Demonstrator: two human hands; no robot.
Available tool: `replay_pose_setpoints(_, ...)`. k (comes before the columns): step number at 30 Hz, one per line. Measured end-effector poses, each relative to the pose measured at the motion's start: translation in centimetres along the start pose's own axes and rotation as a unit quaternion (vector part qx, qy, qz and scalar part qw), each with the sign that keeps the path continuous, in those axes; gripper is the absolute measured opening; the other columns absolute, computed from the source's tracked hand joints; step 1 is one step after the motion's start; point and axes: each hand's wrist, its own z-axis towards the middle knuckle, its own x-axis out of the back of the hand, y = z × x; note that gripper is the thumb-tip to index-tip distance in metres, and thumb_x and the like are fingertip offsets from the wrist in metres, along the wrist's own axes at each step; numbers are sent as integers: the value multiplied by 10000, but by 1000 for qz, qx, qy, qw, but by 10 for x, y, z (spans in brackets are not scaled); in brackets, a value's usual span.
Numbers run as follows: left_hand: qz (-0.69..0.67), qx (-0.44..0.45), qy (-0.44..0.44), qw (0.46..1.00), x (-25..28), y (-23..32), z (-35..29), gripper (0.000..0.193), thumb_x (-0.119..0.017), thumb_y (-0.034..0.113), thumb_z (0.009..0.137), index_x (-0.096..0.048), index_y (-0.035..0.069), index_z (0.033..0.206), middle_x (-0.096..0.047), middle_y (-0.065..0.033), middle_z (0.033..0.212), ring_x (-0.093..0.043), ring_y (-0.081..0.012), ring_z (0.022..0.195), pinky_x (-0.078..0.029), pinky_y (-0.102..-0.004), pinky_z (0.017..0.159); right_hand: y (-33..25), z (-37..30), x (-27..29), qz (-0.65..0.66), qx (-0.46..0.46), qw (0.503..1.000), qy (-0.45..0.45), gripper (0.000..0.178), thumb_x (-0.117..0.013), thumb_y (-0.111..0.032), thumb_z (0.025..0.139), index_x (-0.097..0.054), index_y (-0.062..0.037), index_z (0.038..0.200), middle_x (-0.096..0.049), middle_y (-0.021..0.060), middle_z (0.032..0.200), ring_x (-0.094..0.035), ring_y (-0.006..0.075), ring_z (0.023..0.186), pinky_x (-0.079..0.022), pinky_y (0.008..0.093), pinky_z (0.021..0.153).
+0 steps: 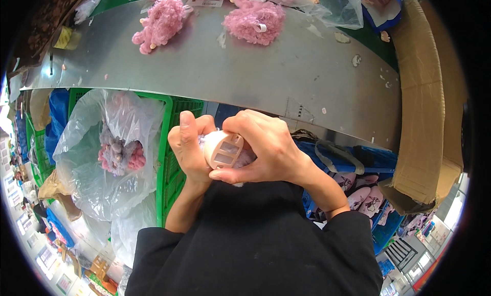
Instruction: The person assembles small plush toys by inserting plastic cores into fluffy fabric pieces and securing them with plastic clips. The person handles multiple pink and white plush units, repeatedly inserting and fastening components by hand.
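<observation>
Clear bag [82,158]: at the left, with lilac and pink fluffy toys [120,155] inside it.
Green crate [171,158]: beside the bag, its right wall close to the left hand [190,150].
Pink toys [161,22]: fluffy, lying along the far side of the metal counter [204,66].
Left forearm [185,206]: rises steeply from a short black sleeve [153,250], elbow bent.
Left hand: gripping the left side of the plastic piece, thumb standing upright, other fingers curled inward.
Plastic piece [225,152]: pale pink and rounded, with rectangular openings, tilted between both hands in front of the chest, near the counter's edge; lilac fluff [246,158] shows beside it.
Right hand [271,145]: gripping the piece from the right, back of the hand upward, fingers bent over the far side, thumb stretched along the near edge.
Right forearm [322,186]: slants inward from its sleeve.
Blue crate [386,229]: right of that arm, holding pink printed pieces [368,199].
Cardboard box [419,107]: at the far right, beside the counter.
</observation>
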Motion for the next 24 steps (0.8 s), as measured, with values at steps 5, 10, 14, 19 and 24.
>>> replay_pose_setpoints(5,-10,-18,3,1000,3,-1,4,680,-365,432,1106,-314,64,536,-307,24,501,-232,-71,496,-162,-309,495,3,-3,-4,-28,54,998,30,629,-935,-433,711,-617,16,1014,-604,88,741,-601,225,612,-505,312,561)
replay_pose_setpoints(10,22,-12,21,999,3,-4,3,684,-354,449,1104,-294,67,539,-294,24,500,-229,-76,493,-160,-315,497,-1,-6,-6,-90,39,994,38,579,-893,-414,769,-655,48,1023,-633,87,764,-625,228,620,-545,330,578)
replay_pose_setpoints(14,33,-10,32,999,2,-6,6,686,-337,461,1103,-296,67,542,-284,25,501,-234,-79,496,-162,-322,498,4,-5,-11,-151,85,980,101,558,-848,-417,811,-673,63,1037,-659,109,798,-659,246,659,-576,341,607)
replay_pose_setpoints(19,25,-1,36,999,-3,-3,6,681,-332,455,1108,-300,69,548,-293,34,510,-242,-77,502,-162,-320,500,0,-12,-11,-193,95,968,128,573,-840,-429,824,-678,69,1056,-681,128,872,-678,258,692,-588,343,617)
replay_pose_setpoints(24,97,-16,95,991,-2,-3,8,678,-316,462,1110,-318,70,557,-308,38,518,-259,-84,505,-189,-310,497,-1,-18,-8,-190,113,962,160,595,-874,-419,797,-674,63,1083,-683,122,889,-678,256,705,-588,349,616)
